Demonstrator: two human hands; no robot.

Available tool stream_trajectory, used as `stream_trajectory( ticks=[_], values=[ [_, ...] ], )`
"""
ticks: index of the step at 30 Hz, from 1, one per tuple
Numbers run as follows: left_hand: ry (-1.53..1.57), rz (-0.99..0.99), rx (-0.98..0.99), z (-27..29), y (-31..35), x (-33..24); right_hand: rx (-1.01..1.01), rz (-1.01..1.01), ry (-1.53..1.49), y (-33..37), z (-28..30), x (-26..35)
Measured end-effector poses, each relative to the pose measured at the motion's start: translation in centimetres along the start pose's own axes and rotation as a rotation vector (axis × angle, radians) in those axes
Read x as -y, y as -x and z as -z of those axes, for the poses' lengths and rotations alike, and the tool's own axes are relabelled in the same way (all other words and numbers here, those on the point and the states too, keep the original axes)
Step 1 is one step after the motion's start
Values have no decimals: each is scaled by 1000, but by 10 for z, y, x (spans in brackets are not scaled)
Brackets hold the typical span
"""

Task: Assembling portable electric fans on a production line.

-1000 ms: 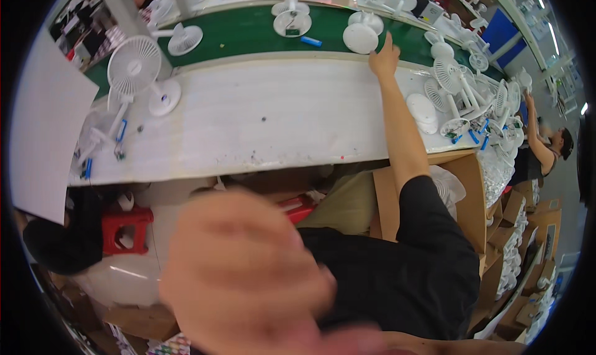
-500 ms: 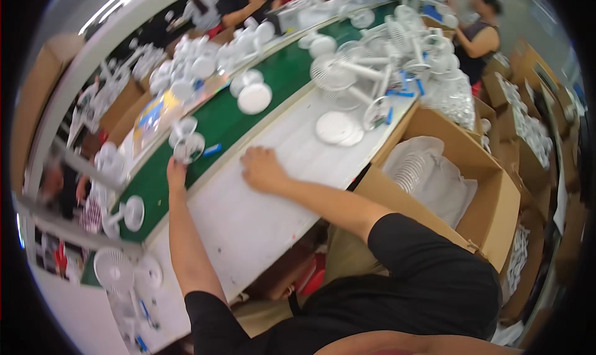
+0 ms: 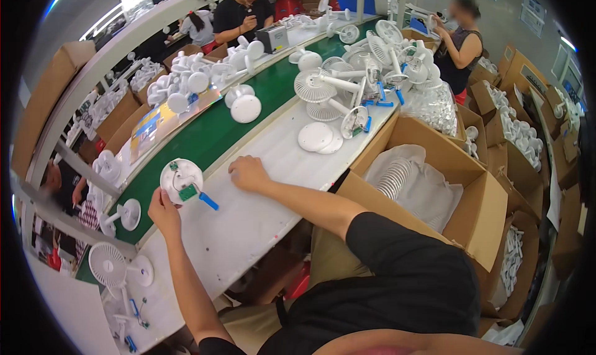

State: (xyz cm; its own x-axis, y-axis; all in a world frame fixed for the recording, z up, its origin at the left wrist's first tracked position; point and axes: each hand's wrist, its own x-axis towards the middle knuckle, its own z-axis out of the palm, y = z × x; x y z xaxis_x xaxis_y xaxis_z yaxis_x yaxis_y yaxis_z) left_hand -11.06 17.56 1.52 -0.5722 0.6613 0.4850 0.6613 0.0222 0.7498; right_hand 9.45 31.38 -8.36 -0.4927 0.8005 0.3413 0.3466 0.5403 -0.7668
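My left hand [image 3: 164, 211] is closed on the rim of a round white fan base [image 3: 180, 178], held up at the belt's near edge. Its underside faces me, showing a green circuit board [image 3: 188, 192] and wires. A blue cylindrical battery [image 3: 209, 201] hangs beside the board. My right hand [image 3: 248, 173] rests on the white worktop [image 3: 248, 221] with fingers loosely bent and nothing in them. Farther along the worktop lie two white round discs [image 3: 318, 137], and beyond them a heap of white fans [image 3: 347, 75] with blue batteries.
A green conveyor belt [image 3: 211, 134] carries white fan parts. On my right stands an open cardboard box [image 3: 462, 215] holding wrapped white fan grilles [image 3: 392, 180]. More fan parts [image 3: 129, 273] lie at the near left end. Co-workers [image 3: 462, 44] stand beyond the worktop.
My left hand has lifted the fan base off the belt toward me, and its underside with the board now shows. My right hand's fingers, spread before, have drawn in.
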Motion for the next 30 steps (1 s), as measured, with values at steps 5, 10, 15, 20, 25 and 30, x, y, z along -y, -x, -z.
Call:
stream_trajectory(
  ticks=[5, 10, 15, 20, 25, 30],
  values=[
    [83, 70, -33, 40, 82, -32, 174, -49, -672, 48, 22, 73],
    [57, 30, 70, 57, 146, -85, 97, 57, -758, 127, 30, 118],
    [358, 91, -80, 39, 195, -125, 105, -106, -989, 165, 69, 164],
    [234, -80, -74, 48, 222, -130, 230, -206, -1116, 185, 64, 175],
    [105, -144, 36, 58, 225, -132, 254, -243, -1170, 192, 70, 187],
    [333, -78, 53, 57, 217, -121, 258, -214, -1099, 187, 76, 179]
  ],
)
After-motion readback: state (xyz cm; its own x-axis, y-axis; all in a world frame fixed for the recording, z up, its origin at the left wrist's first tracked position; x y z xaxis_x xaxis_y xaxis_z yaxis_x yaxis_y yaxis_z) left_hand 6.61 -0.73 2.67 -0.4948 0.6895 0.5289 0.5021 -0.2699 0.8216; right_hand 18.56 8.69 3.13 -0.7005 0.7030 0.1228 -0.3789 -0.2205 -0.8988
